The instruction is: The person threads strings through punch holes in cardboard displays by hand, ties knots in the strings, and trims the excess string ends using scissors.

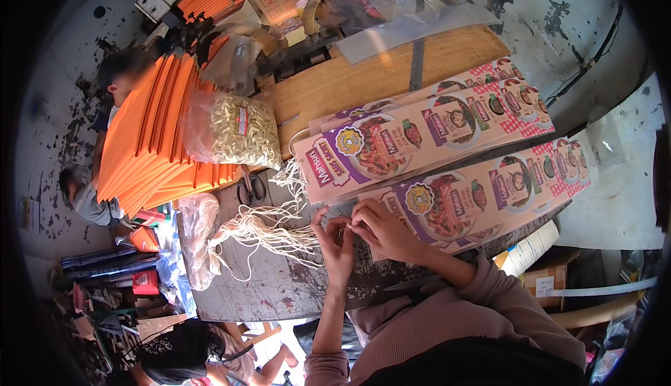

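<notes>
My left hand [337, 246] and my right hand [386, 231] meet at the front of the dark worktable, with thumbs and fingertips pinched close together. What they pinch is too small to make out. Just left of my left hand lies a loose bundle of cream cords [269, 236], whose ends reach toward that hand. Beneath and beside my right hand is a stack of long printed cardboard sheets [447, 208] with food pictures. A second stack of the same printed sheets [391, 145] lies behind it.
Black-handled scissors [251, 189] lie beyond the cords. A clear bag of small gold-coloured pieces [244, 131] leans by a tall pile of orange folded sheets [157, 134]. A plastic-wrapped bundle [199, 236] sits at the table's left edge. Other people [182, 351] are at left.
</notes>
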A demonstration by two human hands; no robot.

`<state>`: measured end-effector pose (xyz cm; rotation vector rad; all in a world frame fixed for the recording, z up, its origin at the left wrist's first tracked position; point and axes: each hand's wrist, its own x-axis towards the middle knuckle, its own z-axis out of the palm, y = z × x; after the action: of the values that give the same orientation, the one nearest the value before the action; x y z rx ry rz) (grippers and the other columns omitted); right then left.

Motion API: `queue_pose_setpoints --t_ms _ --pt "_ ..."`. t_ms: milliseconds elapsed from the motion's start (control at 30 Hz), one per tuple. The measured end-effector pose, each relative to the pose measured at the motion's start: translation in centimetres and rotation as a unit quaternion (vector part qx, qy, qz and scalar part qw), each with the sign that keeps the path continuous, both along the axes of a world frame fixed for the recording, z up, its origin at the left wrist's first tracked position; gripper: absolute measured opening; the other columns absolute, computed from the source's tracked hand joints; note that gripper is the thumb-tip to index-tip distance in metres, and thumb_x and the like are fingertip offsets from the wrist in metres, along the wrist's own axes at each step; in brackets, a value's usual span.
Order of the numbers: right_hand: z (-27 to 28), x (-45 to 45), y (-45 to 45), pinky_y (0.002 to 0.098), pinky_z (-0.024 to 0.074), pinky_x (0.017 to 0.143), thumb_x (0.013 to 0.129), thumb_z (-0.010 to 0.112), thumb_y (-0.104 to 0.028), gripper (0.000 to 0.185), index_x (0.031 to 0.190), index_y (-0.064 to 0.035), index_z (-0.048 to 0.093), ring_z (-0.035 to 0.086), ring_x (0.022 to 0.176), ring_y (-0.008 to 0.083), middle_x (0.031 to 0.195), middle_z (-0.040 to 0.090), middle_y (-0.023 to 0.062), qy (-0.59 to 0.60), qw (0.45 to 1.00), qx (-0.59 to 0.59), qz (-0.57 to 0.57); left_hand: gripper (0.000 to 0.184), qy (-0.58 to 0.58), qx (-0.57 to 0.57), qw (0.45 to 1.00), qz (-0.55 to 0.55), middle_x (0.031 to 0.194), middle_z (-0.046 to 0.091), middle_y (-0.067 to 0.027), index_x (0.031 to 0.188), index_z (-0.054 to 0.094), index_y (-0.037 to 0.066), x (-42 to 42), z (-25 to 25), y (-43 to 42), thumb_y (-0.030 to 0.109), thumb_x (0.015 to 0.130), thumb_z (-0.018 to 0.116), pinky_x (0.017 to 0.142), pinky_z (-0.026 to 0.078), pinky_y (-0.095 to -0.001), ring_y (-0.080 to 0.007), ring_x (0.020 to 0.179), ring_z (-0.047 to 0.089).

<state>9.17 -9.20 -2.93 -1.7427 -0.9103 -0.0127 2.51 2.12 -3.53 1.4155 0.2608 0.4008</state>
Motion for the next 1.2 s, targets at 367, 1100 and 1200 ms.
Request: queue_pose_setpoints --t_ms 367,1100,1200 --pt "0.3 0.5 -0.6 0.0246 0.0408 0.06 0.073 0.065 -0.003 0.01 0.079 -0.0008 0.058 0.053 0.076 0.0158 0.09 0.051 0.0061 0.11 0.992 0.056 -0.011 0.017 0.075 -0.149 0.986 -0.023 0.097 0.062 -0.0102 0.098 0.058 -0.002 -0.5 -0.7 0.6 -0.003 0.081 0.058 0.083 0.045 -0.0254 -0.0136 0.09 0.058" --pt "-0.2 -0.7 0.2 0.0394 0.0401 0.083 0.074 0.053 0.003 0.039 0.111 0.003 0.042 0.047 0.098 0.0338 0.099 0.049 0.019 -0.072 0.994 -0.077 -0.021 0.009 0.093 0.012 0.994 -0.061 0.087 0.062 -0.01 0.091 0.05 -0.003 -0.1 0.8 4.0 0.0 0.084 0.054 0.075 0.047 -0.0247 -0.0122 0.08 0.059" --pt "0.0 -0.7 0.1 0.0388 0.0415 0.082 0.077 0.053 0.002 0.043 0.117 0.0017 0.038 0.049 0.095 0.0331 0.102 0.048 0.0191 -0.052 0.996 -0.069 -0.015 0.021 0.071 0.091 0.99 -0.087 0.086 0.061 -0.0092 0.099 0.05 -0.001 0.4 2.2 3.3 -0.001 0.08 0.058 0.073 0.05 -0.0264 -0.0126 0.081 0.059"
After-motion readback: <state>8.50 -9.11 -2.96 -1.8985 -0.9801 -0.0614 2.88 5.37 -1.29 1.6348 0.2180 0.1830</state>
